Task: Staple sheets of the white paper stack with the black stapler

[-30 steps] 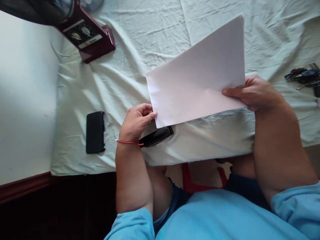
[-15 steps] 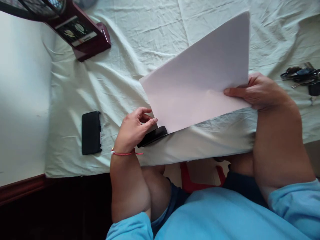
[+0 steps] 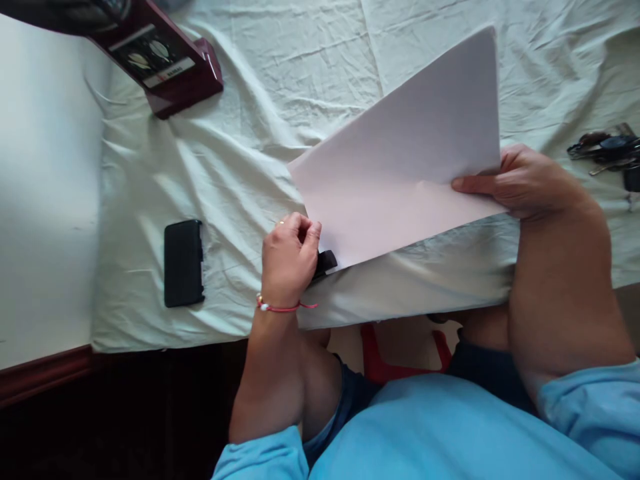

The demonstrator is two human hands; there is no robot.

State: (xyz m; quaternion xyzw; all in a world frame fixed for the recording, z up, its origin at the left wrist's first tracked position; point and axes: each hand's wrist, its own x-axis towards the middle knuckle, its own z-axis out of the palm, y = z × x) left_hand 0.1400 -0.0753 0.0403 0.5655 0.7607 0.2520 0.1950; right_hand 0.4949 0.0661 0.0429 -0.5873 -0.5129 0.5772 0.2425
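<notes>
White paper sheets (image 3: 400, 160), seemingly a thin stack, are held at a slant above the cloth. My right hand (image 3: 520, 180) grips their right edge, thumb on top and fingers underneath. At the lower left corner of the paper lies a small black object (image 3: 327, 260), shaped like a stapler, its end meeting the corner. My left hand (image 3: 293, 253) covers most of that object. Its fingers are curled and the thumb is pressed against them, at the left paper edge; whatever they hold is hidden.
A pale cloth (image 3: 240, 173) with wrinkles covers the table. To the left lies a black phone or phone case (image 3: 183, 263). A dark red stand (image 3: 175, 67) with a label is at the upper left, near the white wall (image 3: 45, 200). Keys (image 3: 607, 150) lie at the right.
My left hand has moved right, over the black object, and its spread fingers have closed. The paper and my right hand have shifted slightly right.
</notes>
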